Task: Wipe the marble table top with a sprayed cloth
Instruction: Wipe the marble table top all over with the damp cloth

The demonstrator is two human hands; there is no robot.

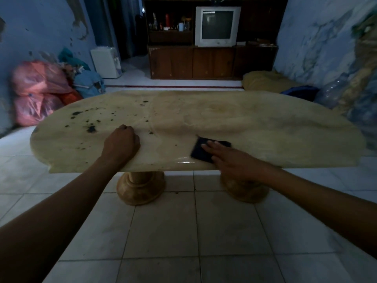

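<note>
The right hand point(228, 160) lies flat, fingers straight, pressing a dark cloth point(204, 150) onto the marble surface point(255, 123). The left hand point(122, 141) rests there as a fist, its grip curled on nothing.

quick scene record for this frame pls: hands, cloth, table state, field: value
surface: marble table top, oval, on two pedestal bases
left hand: fingers curled, resting on the table near its front edge, holding nothing
right hand: fingers straight, pressing flat on the cloth
cloth: dark, folded flat, near the front edge, right of centre
dirt: dark spots on the left half, beyond the left hand
wet sheen: front edge beside the cloth
background: TV on a wooden cabinet
</note>
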